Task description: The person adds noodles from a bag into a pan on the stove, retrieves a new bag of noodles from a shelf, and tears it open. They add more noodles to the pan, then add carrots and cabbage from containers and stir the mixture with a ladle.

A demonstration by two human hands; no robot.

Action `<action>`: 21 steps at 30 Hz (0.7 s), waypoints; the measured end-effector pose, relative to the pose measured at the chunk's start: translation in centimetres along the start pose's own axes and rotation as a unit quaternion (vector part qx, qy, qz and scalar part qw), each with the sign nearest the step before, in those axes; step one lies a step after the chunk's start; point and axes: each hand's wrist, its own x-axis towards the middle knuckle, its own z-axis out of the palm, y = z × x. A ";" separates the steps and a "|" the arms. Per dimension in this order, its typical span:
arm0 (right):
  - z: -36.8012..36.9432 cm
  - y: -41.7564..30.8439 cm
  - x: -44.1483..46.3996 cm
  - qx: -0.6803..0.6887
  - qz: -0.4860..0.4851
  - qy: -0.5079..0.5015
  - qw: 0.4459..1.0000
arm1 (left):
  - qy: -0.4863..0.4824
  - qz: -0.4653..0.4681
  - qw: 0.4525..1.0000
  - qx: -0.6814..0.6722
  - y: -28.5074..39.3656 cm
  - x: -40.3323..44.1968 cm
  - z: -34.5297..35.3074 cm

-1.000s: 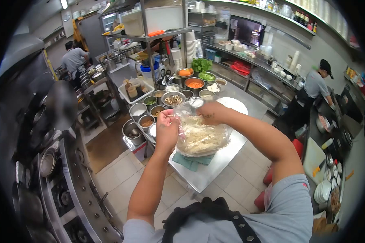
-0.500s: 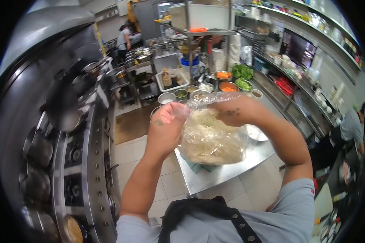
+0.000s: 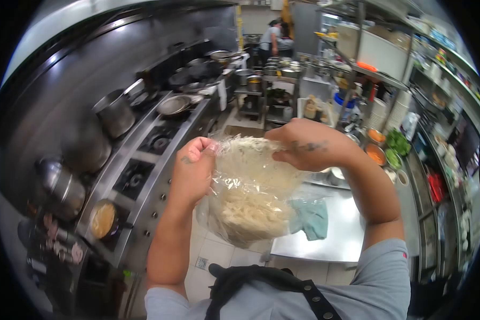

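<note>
A clear plastic bag (image 3: 253,181) holds a clump of pale, thin strands that look like noodles (image 3: 258,213). It hangs in front of my chest, above the floor and the table's near corner. My left hand (image 3: 193,166) pinches the bag's upper left edge between thumb and fingers. On the other side, my right hand (image 3: 310,143) is curled closed at the upper right edge, its fingertips partly hidden. Some strands rise to the mouth of the bag between both hands. A green cloth (image 3: 310,216) lies on the steel table (image 3: 338,242) to the right of the bag.
To the left runs a stove (image 3: 149,157) with burners and a pan (image 3: 104,220) of yellowish food. Pots (image 3: 114,112) line the wall behind it. At right are bowls of orange shreds (image 3: 376,154), leafy greens (image 3: 398,141) and stacked cups (image 3: 397,114). Another person (image 3: 271,41) stands far back.
My view has turned left toward the stove, with the bag and both hands moving along. The bag is lower and more of its contents show. Both hands keep their hold.
</note>
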 end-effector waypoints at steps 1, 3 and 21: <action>0.4 -0.3 1.1 0.002 -0.021 -0.007 1.000 | 0.029 -0.001 1.000 0.008 -0.9 -0.1 -1.8; 2.0 -0.7 3.4 0.077 -0.061 -0.019 0.995 | 0.067 -0.020 0.997 0.023 -2.2 -0.9 -4.6; 16.1 -10.9 23.6 0.185 -0.139 -0.020 0.973 | 0.346 -0.057 0.932 0.093 -19.8 -8.8 -30.3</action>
